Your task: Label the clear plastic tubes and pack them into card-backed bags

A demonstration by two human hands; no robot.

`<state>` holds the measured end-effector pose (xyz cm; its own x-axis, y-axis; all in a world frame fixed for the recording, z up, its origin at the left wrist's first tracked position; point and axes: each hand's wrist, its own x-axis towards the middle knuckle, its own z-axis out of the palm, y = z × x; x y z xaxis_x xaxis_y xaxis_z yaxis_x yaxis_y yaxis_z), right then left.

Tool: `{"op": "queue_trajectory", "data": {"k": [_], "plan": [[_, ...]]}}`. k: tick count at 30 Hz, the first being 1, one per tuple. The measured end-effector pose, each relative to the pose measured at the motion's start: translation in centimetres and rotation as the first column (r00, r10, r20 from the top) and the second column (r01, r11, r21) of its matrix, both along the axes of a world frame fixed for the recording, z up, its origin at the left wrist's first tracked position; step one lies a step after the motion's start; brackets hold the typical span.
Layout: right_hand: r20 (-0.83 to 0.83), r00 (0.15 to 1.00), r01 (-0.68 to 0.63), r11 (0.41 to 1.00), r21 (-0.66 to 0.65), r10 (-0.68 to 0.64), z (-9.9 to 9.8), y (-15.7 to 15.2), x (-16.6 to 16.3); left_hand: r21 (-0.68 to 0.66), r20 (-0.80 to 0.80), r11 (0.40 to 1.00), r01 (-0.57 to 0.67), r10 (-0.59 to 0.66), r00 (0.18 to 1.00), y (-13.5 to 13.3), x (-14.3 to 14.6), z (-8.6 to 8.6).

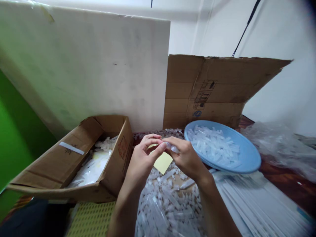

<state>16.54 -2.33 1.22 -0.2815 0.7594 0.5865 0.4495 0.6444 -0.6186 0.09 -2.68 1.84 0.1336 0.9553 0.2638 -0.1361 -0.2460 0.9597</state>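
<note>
Translucent plastic piece (pixel 173 148) is pinched between the fingertips of the left hand (pixel 144 158) and right hand (pixel 185 158), both clamped on it above a loose pile of similar pieces (pixel 168 200). The blue basin (pixel 249 161) holds more such pieces; the cardboard box (pixel 61 161) holds white plastic parts.

No word could be read anywhere. Behind the blue bowl (pixel 249 161), the upright cardboard sheet (pixel 222 75) bore boxed black handling pictograms (pixel 204 92) and, under them, a round blue mark (pixel 197 113), all too small to make out. Well left of the bowl, the open cardboard box (pixel 61 161) carried a red stamp (pixel 122 147) on its side and dark handwritten strokes (pixel 69 150) by a white tape strip (pixel 71 148), both illegible.
</note>
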Motion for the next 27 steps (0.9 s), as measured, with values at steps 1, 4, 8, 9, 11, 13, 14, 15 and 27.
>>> {"op": "queue_trajectory", "data": {"k": [1, 4, 8, 9, 11, 13, 14, 15, 27], "plan": [[0.007, 1.000, 0.005, 1.000, 0.003, -0.005, -0.1, 0.0, 0.0, -0.005, -0.004, 1.000, -0.001, 0.001, 1.000, 0.0, 0.0, 0.0], [0.014, 1.000, 0.006, 1.000, 0.006, -0.006, -0.2, -0.1, -0.1, -0.012, 0.000, 1.000, 0.000, 0.000, 1.000, 0.1, -0.2, -0.1], [0.007, 1.000, 0.004, 1.000, 0.017, -0.004, -0.2, -0.1, -0.2, -0.014, -0.018, 1.000, -0.010, 0.010, 1.000, 0.1, -0.3, 0.0], [0.006, 1.000, 0.004, 1.000, 0.022, -0.004, -0.2, -0.1, -0.2, -0.017, -0.020, 1.000, -0.010, 0.010, 1.000, 0.0, -0.2, 0.0], [0.004, 1.000, 0.006, 1.000, 0.027, -0.006, -0.2, 0.0, -0.3, -0.030, 0.000, 1.000, -0.005, 0.005, 1.000, 0.0, 0.0, -0.1], [0.004, 1.000, 0.000, 1.000, 0.015, 0.000, -0.1, 0.0, -0.4, -0.049, 0.040, 0.999, 0.005, -0.003, 0.999, -0.1, 0.1, -0.1], [0.003, 1.000, -0.009, 1.000, 0.007, 0.009, 0.0, -0.1, -0.4, -0.057, 0.055, 0.998, 0.012, -0.008, 0.998, -0.1, 0.0, 0.0], [-0.002, 1.000, -0.018, 1.000, 0.004, 0.018, 0.1, -0.2, -0.5, -0.062, 0.057, 0.998, 0.023, -0.019, 0.998, -0.1, -0.1, 0.1], [-0.338, 0.937, -0.103, 0.994, -0.038, 0.084, 3.4, -4.5, -1.1, 0.061, -0.213, 0.990, -0.126, 0.136, 0.967, -1.5, -2.7, 2.5]]}}
